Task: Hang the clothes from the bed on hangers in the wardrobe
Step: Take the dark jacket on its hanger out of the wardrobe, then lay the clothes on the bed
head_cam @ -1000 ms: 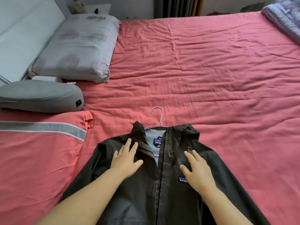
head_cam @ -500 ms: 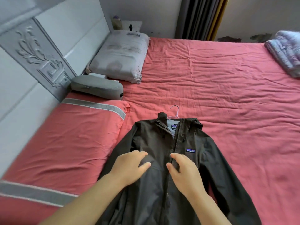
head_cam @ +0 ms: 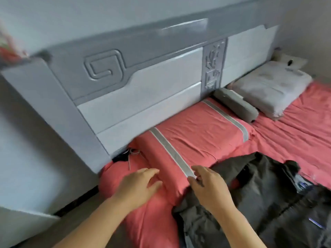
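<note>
A dark grey jacket (head_cam: 265, 199) lies flat on the pink bed sheet (head_cam: 295, 133) at the lower right, its zipped front up and a small logo patch showing. The hanger inside it is hidden from here. My left hand (head_cam: 141, 185) hovers over the pink striped pillow (head_cam: 188, 140), fingers relaxed and spread, holding nothing. My right hand (head_cam: 207, 187) is above the jacket's near sleeve at the pillow's edge, fingers loose and empty. The wardrobe is out of view.
A grey and white headboard (head_cam: 143, 83) runs along the left. A grey bolster (head_cam: 236, 106) and a pale pillow (head_cam: 272, 88) lie further along it. Keys on a dark thing (head_cam: 129, 154) sit in the bed's corner. Grey floor (head_cam: 26, 158) lies left of the bed.
My view has swung left toward the headboard. Both hands have left the jacket's chest and moved left; the left one is now over the striped pillow.
</note>
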Motion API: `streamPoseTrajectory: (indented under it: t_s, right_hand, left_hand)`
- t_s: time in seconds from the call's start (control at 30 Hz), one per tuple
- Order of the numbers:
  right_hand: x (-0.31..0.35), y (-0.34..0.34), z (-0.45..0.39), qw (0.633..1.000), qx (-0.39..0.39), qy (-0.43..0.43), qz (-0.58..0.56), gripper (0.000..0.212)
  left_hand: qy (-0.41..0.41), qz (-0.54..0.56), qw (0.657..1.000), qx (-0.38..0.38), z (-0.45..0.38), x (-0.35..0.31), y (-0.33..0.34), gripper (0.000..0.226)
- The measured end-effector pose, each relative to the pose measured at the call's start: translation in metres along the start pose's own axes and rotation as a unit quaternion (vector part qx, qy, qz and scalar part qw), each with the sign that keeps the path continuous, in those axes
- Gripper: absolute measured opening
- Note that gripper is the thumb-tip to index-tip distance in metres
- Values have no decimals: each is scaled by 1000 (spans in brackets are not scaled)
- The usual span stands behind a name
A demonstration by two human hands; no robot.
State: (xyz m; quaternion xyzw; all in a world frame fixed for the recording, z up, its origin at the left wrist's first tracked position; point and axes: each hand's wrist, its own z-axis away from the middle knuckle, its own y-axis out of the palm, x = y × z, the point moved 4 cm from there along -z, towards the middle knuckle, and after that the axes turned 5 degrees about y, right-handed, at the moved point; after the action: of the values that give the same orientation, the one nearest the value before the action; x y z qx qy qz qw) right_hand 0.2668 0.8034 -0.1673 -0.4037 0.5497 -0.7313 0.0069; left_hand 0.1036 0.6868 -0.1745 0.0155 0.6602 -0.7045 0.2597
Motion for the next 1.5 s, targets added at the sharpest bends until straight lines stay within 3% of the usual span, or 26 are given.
streamPoseTrajectory:
  t_s: [0.17, 0.27, 0.37, 0.6, 0.8, 1.07, 1.3, 1.4, 1.5]
  right_hand:
    - [134, 57, 8, 981, 86, -175, -9, 40]
    - [221, 94, 25, 948, 153, -280, -6, 42]
    - [298, 131, 43, 913, 196, -359, -5, 60]
    - [453, 216, 91, 818, 268, -509, 1, 42]
    - [571, 270, 135, 730, 323, -602, -20, 41]
    - [706, 301, 186, 641, 313, -695, -88, 34]
    - [825, 272, 230, 546, 282, -765, -192, 42]
    - [865, 246, 251, 517, 285, -770, -241, 46]
    - [897, 226, 268, 516, 273, -762, -281, 47]
  left_hand:
    - [-170, -24, 981, -87, 121, 100, -64, 46]
    - [-279, -33, 949, -140, 196, 150, -98, 46]
    - [-354, -27, 916, -186, 256, 192, -120, 46]
    - [-489, 7, 832, -262, 380, 271, -158, 44]
    - [-563, -7, 759, -327, 463, 321, -200, 46]
    - [-639, -45, 655, -400, 545, 342, -254, 43]
    - [-713, -228, 527, -402, 608, 330, -343, 40]
    - [-723, -271, 497, -397, 620, 323, -383, 44]
    - [-706, -318, 491, -400, 626, 319, -420, 47]
